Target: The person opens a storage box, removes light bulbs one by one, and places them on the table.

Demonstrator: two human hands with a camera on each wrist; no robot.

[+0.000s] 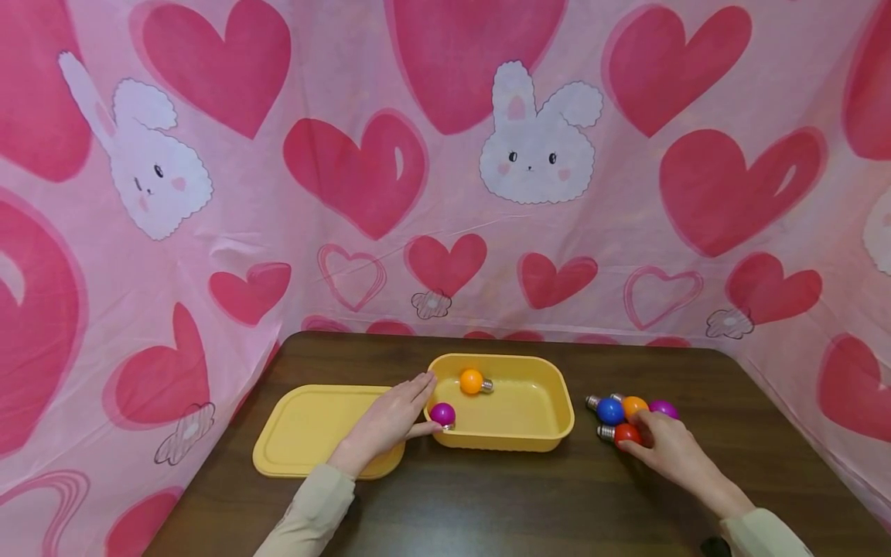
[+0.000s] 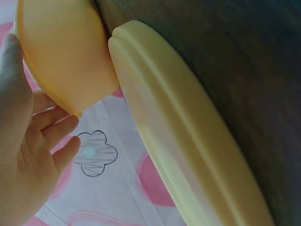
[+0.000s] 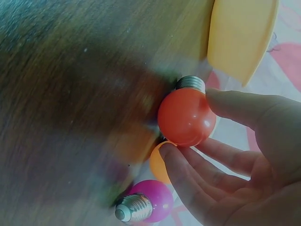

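Between its thumb and fingers, my right hand pinches a red light bulb by its round glass, its metal screw base pointing left in the head view. Around it lie a blue bulb, an orange bulb and a purple bulb. My left hand rests at the left end of a yellow plastic box, its fingers fairly straight along the rim. Inside the box, an orange bulb lies near the back and a purple bulb sits in the front left corner.
A yellow lid lies flat left of the box, partly under my left forearm in the head view. Everything stands on a dark brown wooden table. A pink cloth with hearts and rabbits hangs behind and beside it.
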